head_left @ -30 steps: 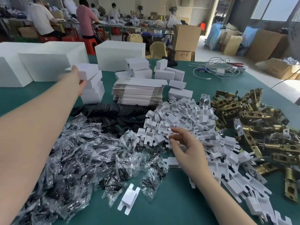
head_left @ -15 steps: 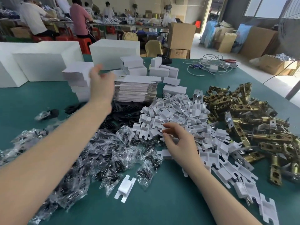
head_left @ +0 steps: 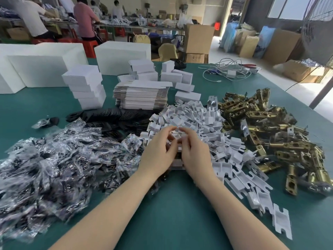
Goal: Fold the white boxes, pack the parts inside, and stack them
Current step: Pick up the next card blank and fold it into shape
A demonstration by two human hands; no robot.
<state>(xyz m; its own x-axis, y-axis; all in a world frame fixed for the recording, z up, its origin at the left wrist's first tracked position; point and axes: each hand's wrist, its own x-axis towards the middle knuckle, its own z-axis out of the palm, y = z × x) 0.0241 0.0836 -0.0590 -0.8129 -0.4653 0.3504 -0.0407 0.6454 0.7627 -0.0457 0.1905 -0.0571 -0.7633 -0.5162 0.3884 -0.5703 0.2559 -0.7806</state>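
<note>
Two hands meet at the near edge of the white insert heap [head_left: 194, 127] on the green desk [head_left: 171, 213]. Left hand [head_left: 158, 150] and right hand [head_left: 195, 154] sit side by side, fingers curled toward each other over a small white piece [head_left: 177, 139]; motion blur there, so cannot tell whether either hand actually pinches it or only touches it.

Stack of folded white boxes [head_left: 86, 87] stands well back on the left, several high, tidy. Flat unfolded box blanks [head_left: 142, 95] piled just right of that stack. More folded small boxes [head_left: 173, 76] scattered behind the blanks, some on their sides.

Brass latch parts [head_left: 270, 127] in a loose heap to the right, touching the insert heap. Clear bags of dark screws [head_left: 59, 159] spread wide on the left, near the left forearm. Black flat pieces [head_left: 111, 116] lie between the bags and the blanks.

Large white cartons [head_left: 39, 67] along the far left edge of the desk. White cable tangle [head_left: 228, 69] at far right. Several people stand at another bench in the background.
</note>
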